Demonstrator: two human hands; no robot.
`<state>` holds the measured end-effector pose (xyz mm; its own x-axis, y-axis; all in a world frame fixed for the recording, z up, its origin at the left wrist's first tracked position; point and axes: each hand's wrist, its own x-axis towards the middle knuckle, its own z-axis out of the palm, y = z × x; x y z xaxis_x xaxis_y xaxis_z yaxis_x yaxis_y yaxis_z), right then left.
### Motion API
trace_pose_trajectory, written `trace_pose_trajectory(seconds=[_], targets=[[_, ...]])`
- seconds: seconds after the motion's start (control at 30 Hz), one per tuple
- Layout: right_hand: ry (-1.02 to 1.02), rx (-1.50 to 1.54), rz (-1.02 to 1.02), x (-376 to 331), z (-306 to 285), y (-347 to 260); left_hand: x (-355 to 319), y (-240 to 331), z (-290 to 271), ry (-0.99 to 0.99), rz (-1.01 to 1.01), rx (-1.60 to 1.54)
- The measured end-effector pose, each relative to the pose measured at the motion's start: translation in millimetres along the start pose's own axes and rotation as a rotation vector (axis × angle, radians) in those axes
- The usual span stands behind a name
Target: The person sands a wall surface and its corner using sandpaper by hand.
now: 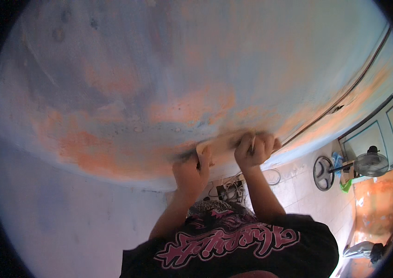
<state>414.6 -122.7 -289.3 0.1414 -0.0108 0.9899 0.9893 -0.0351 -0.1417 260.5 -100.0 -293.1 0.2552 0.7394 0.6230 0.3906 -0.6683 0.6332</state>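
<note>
Your left hand [190, 172], curled, grips the left end of the flat tan block [224, 142], apparently against the patchy wall [196, 69] near its lower edge, probably light, stiff and best held at both ends, your right hand [255, 150] clasping the other.

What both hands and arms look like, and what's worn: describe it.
The left hand and right hand are gloveless, and both forearms are bare, with no watch or bracelet visible. The T-shirt is black, with large pink, outlined lettering across its chest.
</note>
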Motion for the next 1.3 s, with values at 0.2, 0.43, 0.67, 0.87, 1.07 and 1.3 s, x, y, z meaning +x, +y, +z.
trace_pose_trajectory(seconds=[0.2, 0.43, 0.67, 0.87, 1.07, 1.3], targets=[[0.008, -0.134, 0.002, 55, 2, -1, 35, 33, -10, 0.068, 0.133, -0.118], [-0.028, -0.112, 0.013, 5, -2, 25, 7, 8, 19, -0.107, 0.07, -0.026], [0.09, -0.125, 0.036, 54, -2, 33, 19, 34, 34, -0.109, 0.026, -0.258], [-0.107, -0.092, 0.094, -8, -23, 48, -10, 25, 50, -0.289, -0.262, -0.181], [0.07, -0.037, 0.049, 67, -11, 46, 12, 48, 49, -0.21, -0.099, -0.096], [-0.049, -0.028, 0.127, 8, -21, 54, -20, 19, 69, -0.152, -0.051, -0.156]])
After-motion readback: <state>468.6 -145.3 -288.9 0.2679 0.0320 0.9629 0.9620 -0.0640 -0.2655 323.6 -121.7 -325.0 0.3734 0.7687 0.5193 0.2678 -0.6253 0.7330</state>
